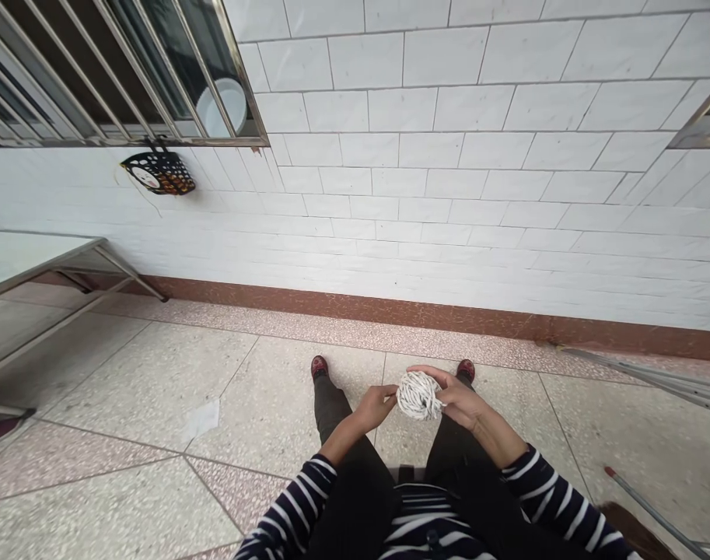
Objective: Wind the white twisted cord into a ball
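Note:
A round bundle of white twisted cord (417, 395) is held above my lap, between my two hands. My right hand (460, 398) wraps its right side, with the fingers over the top and the thumb at the near right. At the bundle's left edge, my left hand (375, 407) is closed in a pinch on the cord. The exact strand between those fingertips is too small to make out.
A white-topped table (40, 247) with metal legs stands at the left. A black basket (161, 173) hangs below the barred window (98, 70). White paper (203, 418) lies on the floor. Metal poles (652, 373) lean at the right, near the tiled wall (424, 187).

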Demonstrator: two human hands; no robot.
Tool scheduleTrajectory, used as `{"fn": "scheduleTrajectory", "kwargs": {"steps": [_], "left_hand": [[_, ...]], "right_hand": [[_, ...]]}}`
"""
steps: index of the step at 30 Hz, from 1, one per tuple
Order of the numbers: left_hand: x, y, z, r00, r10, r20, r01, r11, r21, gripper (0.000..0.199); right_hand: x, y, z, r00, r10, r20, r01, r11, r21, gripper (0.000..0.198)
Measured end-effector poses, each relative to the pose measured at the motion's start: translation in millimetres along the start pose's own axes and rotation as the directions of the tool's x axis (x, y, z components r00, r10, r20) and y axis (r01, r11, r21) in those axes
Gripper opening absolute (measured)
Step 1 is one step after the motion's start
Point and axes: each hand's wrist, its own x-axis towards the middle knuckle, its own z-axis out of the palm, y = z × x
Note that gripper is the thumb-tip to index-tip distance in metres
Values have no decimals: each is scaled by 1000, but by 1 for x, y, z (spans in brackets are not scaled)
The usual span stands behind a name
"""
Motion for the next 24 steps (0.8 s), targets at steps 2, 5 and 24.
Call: {"fn": "scheduleTrajectory", "kwargs": {"steps": [2,5,24], "left_hand": [[3,-6,7,995,-98,-30,99,995,19,24],[7,-15,11,979,-198,-42,200,979,48,23],[70,69,-198,823,155,-546,-104,987,123,38]], "right_hand": [[1,-12,2,999,-52,-16,52,998,18,61],[-3,-35,6,991,-131,-34,132,990,39,67],[-70,-82,-5,890,-419,-183,434,899,54,84]]}}
